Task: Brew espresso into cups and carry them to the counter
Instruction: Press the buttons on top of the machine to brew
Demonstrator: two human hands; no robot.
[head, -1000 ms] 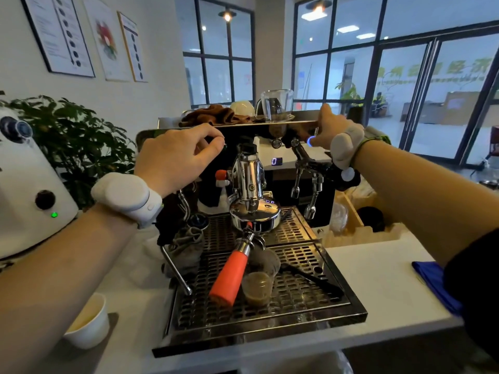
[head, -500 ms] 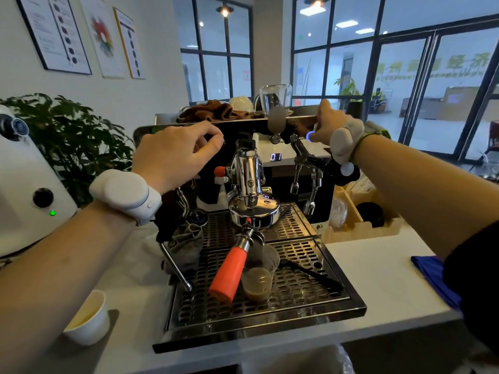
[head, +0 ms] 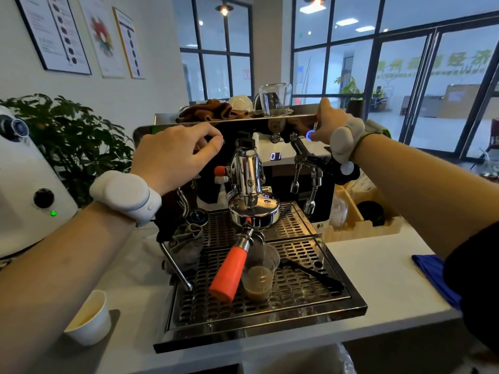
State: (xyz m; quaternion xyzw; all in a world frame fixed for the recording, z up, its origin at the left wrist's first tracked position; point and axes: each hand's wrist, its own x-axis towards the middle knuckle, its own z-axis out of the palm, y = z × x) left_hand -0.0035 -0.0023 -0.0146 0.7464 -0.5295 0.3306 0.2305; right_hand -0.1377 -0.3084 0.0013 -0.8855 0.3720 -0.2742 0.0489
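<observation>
The brewing step looks to be in hand: a clear plastic cup, part full of light brown espresso, stands on the drip tray at lower centre, under the spouts of the portafilter with its orange handle, which is locked into the chrome group head. A small display on the espresso machine shows lit digits.

The right hand, upper right of centre, is up at the machine's top edge, fingers resting on the panel just beside a glowing blue ring button; whether a finger presses it I cannot tell. The left hand, left of centre, hovers in front of the machine with thumb and forefinger curled toward each other; they seem to hold nothing, though something small at the fingertips may be hidden.

The cup sits well below both hands, apart from each. The next move probably calls for stopping the shot, then lowering a hand past the orange handle to lift the cup upright and carry it to the white desk.
</observation>
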